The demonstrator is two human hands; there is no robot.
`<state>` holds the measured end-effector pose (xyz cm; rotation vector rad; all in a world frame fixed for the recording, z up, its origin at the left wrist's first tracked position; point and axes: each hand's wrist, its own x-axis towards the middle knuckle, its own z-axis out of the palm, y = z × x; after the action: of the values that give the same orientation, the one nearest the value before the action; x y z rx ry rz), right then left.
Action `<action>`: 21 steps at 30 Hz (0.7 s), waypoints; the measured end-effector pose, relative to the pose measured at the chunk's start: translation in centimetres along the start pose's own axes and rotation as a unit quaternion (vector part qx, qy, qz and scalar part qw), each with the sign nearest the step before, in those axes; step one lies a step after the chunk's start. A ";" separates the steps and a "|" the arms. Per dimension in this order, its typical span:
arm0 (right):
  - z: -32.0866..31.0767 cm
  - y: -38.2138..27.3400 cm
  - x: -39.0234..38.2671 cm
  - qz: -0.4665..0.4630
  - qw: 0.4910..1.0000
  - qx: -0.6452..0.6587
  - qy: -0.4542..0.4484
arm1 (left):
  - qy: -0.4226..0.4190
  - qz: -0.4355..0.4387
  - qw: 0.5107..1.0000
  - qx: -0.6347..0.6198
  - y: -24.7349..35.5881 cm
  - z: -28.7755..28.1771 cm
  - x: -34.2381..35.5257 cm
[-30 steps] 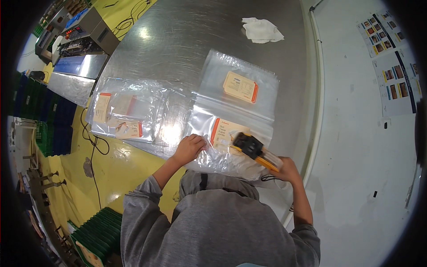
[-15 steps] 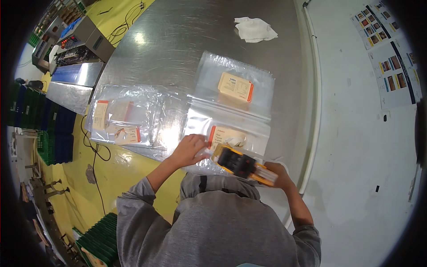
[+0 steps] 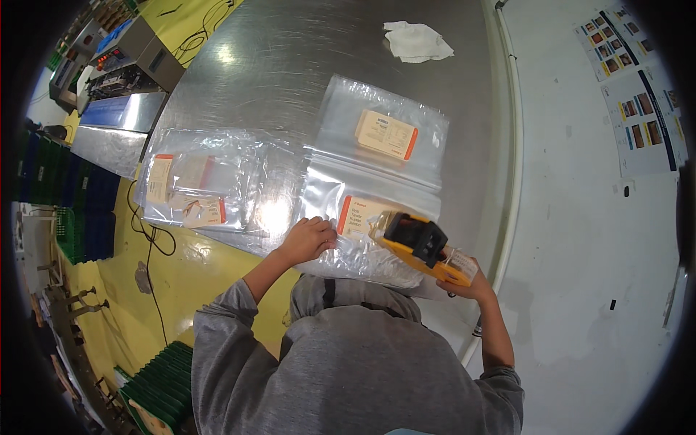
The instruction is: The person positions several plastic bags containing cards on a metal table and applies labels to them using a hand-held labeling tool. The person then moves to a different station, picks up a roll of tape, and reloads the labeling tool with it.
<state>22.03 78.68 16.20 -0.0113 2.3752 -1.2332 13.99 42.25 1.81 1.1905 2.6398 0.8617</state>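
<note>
My right hand [image 3: 473, 284] grips the handle of a yellow and black label gun [image 3: 420, 243]. The gun's front end reaches over the right part of a cream and orange label on a clear plastic bag [image 3: 326, 210]. On the near left part of this bag rests my left hand [image 3: 309, 241], its fingers curled together against the plastic and their tips partly hidden. The label [image 3: 355, 216] lies between my left hand and the gun. Just beyond, another stack of clear bags [image 3: 348, 101] shows a similar label [image 3: 388, 135].
More labelled clear bags [image 3: 239, 163] lie on the left of the steel table [image 3: 290, 58]. A white cloth [image 3: 417, 42] sits at the far side. A pipe [image 3: 519, 145] runs along the right wall. A machine [image 3: 141, 54] and green crates [image 3: 163, 384] stand to the left.
The label gun in my right hand has moved right and slightly away from me, uncovering more of the near label. My left hand stays on the bag, its fingers more curled.
</note>
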 end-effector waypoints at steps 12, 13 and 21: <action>3.5 -0.5 0.5 0.001 0.958 0.286 0.024 | 0.031 0.045 0.998 0.015 6.7 2.4 2.6; 3.8 0.2 0.3 -0.012 0.952 0.304 0.034 | 0.037 0.043 0.998 0.029 6.7 3.3 2.4; 5.7 0.6 0.3 -0.081 0.911 0.390 0.106 | 0.045 -0.023 0.998 0.045 8.1 3.1 2.4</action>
<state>24.14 74.54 12.82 0.1915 1.8982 -2.2811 18.66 49.67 3.92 1.1326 2.7944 0.8154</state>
